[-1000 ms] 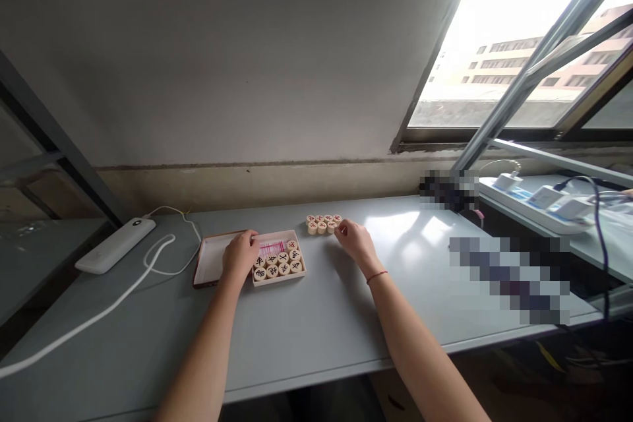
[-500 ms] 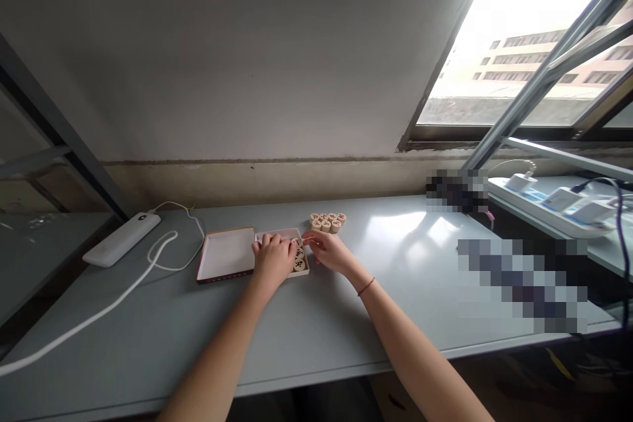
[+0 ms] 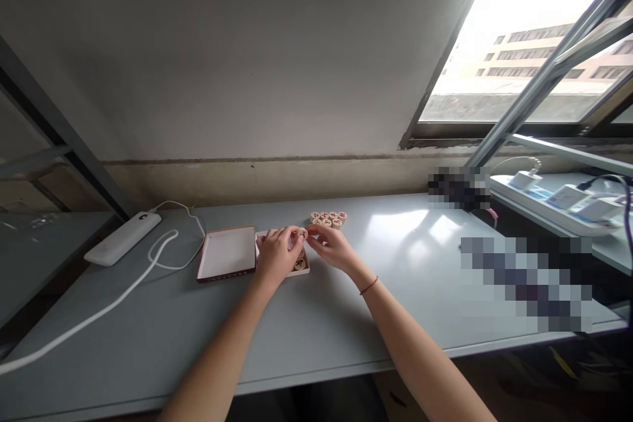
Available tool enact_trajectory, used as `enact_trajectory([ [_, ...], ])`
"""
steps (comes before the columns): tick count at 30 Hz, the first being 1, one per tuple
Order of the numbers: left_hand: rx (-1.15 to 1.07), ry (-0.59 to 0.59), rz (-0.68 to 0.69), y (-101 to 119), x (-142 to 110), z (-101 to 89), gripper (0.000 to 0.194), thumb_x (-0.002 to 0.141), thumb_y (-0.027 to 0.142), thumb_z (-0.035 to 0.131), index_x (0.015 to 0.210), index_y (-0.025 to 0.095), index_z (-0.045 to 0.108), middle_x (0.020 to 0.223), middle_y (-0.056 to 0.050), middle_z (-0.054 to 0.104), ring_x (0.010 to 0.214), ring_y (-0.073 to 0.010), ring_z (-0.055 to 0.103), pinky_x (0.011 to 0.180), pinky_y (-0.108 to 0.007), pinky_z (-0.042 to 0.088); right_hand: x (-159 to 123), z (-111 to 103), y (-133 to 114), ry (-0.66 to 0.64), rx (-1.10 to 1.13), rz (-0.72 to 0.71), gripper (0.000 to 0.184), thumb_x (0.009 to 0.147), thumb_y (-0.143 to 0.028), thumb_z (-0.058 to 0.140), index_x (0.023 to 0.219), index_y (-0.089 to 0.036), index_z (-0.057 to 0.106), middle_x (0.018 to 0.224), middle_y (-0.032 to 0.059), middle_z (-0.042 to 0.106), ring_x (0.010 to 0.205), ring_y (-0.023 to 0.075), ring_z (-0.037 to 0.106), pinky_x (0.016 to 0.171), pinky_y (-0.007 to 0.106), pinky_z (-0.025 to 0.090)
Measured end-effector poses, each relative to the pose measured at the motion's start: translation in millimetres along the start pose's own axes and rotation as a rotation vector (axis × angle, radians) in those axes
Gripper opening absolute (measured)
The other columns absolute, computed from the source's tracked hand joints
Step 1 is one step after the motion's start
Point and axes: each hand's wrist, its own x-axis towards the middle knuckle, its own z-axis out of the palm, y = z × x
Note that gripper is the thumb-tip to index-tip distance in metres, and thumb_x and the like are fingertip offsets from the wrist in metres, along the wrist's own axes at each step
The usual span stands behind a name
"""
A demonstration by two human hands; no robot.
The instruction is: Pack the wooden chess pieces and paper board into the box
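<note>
Disc, pale, inscribed: held at its rim, narrow grip, by fingertips of left hand and right hand, at the far right corner of a box, shallow, pale-walled, holding round pieces. Lid: white-lined, rectangular, left alongside. Red-marked discs: clustered beyond, on smooth grey desk.

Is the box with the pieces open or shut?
Open: the lid lies beside the box, white inside facing up, and a round piece shows inside, next to the left hand.
</note>
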Motion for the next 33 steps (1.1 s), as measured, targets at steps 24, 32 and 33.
enact_trajectory([
  [24,-0.352,-0.029,0.082,-3,2,-2.3,0.026,0.093,0.031,0.044,0.111,0.024,0.062,0.097,-0.002,0.069,0.085,-0.015,0.065,0.082,-0.027,0.05,-3,-59,35,0.45,-0.443,0.5,0.022,0.076,-0.028,0.05,0.081,-0.016,0.068,0.082,0.008,0.069,0.072,0.0171,0.058,0.06,0.025,0.039],
  [32,-0.391,-0.022,0.158,-4,3,-0.3,0.027,0.092,0.03,0.047,0.115,0.024,0.059,0.099,-0.002,0.069,0.091,-0.0157,0.065,0.083,-0.026,0.05,0,-22,-7,-0.07,0.171,0.11,0.036,0.082,-0.05,0.054,0.083,-0.016,0.066,0.072,0.0026,0.061,0.054,0.0093,0.044,0.049,0.023,0.033],
  [33,-0.395,-0.026,0.15,-4,3,-0.7,0.027,0.091,0.029,0.048,0.115,0.024,0.059,0.098,-0.002,0.07,0.091,-0.0158,0.065,0.083,-0.026,0.05,0,-18,-10,-0.101,0.236,0.106,0.036,0.082,-0.05,0.054,0.082,-0.016,0.065,0.072,0.0025,0.06,0.053,0.0083,0.042,0.048,0.022,0.032],
])
